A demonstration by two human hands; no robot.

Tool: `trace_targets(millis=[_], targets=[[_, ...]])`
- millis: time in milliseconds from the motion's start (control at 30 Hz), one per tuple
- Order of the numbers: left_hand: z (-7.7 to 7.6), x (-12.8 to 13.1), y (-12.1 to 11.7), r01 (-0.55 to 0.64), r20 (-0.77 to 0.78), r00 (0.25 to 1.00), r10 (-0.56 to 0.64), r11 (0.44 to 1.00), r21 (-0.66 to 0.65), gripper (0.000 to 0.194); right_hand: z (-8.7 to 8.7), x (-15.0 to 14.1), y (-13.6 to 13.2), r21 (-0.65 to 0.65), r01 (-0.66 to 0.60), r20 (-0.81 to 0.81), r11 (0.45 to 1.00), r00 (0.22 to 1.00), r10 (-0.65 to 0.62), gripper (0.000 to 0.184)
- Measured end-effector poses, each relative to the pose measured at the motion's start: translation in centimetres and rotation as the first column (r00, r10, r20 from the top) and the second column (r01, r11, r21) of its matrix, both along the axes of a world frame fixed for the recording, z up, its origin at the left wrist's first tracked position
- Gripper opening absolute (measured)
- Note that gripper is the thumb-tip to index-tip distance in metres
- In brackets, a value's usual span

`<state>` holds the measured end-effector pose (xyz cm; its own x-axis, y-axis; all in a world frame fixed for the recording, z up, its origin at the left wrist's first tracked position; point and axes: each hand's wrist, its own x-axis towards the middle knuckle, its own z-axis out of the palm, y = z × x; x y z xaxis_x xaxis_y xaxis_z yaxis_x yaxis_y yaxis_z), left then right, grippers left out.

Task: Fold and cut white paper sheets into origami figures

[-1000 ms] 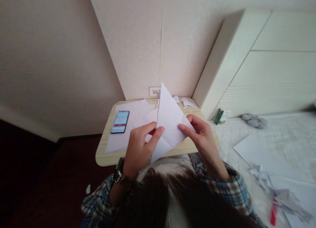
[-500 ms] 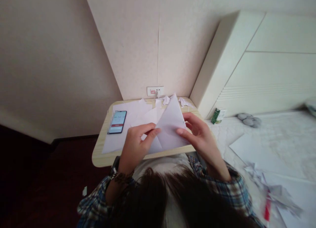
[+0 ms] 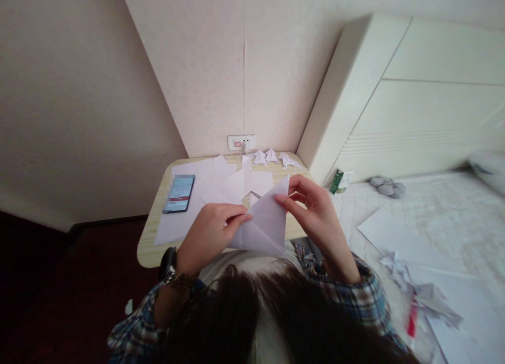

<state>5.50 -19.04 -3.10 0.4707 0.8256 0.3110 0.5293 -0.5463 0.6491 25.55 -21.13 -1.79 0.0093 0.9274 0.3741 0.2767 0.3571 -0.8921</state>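
A folded sheet of white paper (image 3: 266, 224) is held above the near edge of the small wooden table (image 3: 152, 251). My left hand (image 3: 215, 230) pinches its left corner between thumb and fingers. The upper right part of the sheet is gripped by my right hand (image 3: 310, 203), close to the pointed tip. Creases run across the paper's lower half. Behind it more white sheets (image 3: 197, 182) lie on the table, and a dark-edged tool, perhaps scissors, shows only in part.
A phone (image 3: 180, 194) rests on the sheets at the left. Several small folded paper figures (image 3: 271, 155) stand along the back, below a wall socket (image 3: 241, 142). On the bed at right are a green-and-white carton (image 3: 340, 181), a grey plush item (image 3: 386, 187), loose paper (image 3: 398, 238) and a red object (image 3: 412, 315).
The folded paper has turned and come down, its point shifting from upright to the upper right. My right hand has moved up to near that point. The whole view has shifted slightly.
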Motion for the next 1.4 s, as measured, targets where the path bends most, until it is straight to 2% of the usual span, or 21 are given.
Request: trace_targets(millis=[133,267,333,433,533,633,767,867,1000,1133,1300,1400], targets=[[0.1,0.1,-0.1,0.022,-0.010,1.000,-0.022,1.000,-0.011,0.032,0.2,0.1,-0.2,0.024,0.071,0.015,0.997,0.997,-0.071,0.026],[0.0,0.1,-0.1,-0.004,0.010,1.000,0.004,1.000,-0.007,0.030,0.3,-0.2,-0.3,0.038,0.100,0.034,0.994,0.994,-0.101,0.033],[-0.1,-0.1,0.0,-0.034,0.035,0.999,0.035,0.999,-0.003,0.026,0.1,-0.3,-0.2,0.032,0.092,0.035,0.995,0.995,-0.093,0.029],[0.0,-0.2,0.1,-0.101,0.096,0.990,0.100,0.995,0.004,0.025,-0.1,-0.5,0.1,0.003,0.047,0.051,0.999,0.998,-0.047,0.012],[0.4,0.0,-0.2,-0.166,0.170,0.972,0.165,0.986,-0.007,0.026,-0.5,-0.6,0.3,-0.015,0.018,0.098,1.000,0.995,-0.017,0.017],[0.9,0.2,-0.5,-0.192,0.242,0.950,0.198,0.980,-0.048,0.021,-0.7,-0.5,0.4,-0.003,0.051,0.115,0.999,0.992,-0.050,0.025],[0.7,0.2,-0.5,-0.241,0.342,0.900,0.271,0.962,-0.129,0.031,-0.9,-0.4,0.6,-0.019,0.023,0.100,1.000,0.995,-0.021,0.007],[0.0,-0.3,-0.2,-0.284,0.425,0.834,0.352,0.934,-0.217,0.031,-1.3,-0.6,0.7,-0.036,-0.051,0.107,0.998,0.993,0.055,0.030],[-0.6,-0.6,-0.1,-0.254,0.501,0.768,0.399,0.908,-0.333,0.031,-1.7,-1.1,0.5,-0.026,-0.086,0.127,0.996,0.988,0.088,0.043],[-0.3,0.0,-0.3,-0.184,0.536,0.741,0.403,0.891,-0.415,0.033,-1.3,-1.1,0.2,0.010,-0.088,0.127,0.996,0.988,0.086,0.047],[-0.1,0.4,-0.7,-0.086,0.553,0.750,0.362,0.883,-0.461,0.033,-1.1,-0.9,0.3,0.038,-0.053,0.115,0.998,0.992,0.049,0.038],[-0.2,0.2,-0.7,-0.089,0.554,0.751,0.358,0.887,-0.452,0.031,-1.2,-1.1,0.4,0.030,-0.040,0.090,0.999,0.995,0.037,0.024]])
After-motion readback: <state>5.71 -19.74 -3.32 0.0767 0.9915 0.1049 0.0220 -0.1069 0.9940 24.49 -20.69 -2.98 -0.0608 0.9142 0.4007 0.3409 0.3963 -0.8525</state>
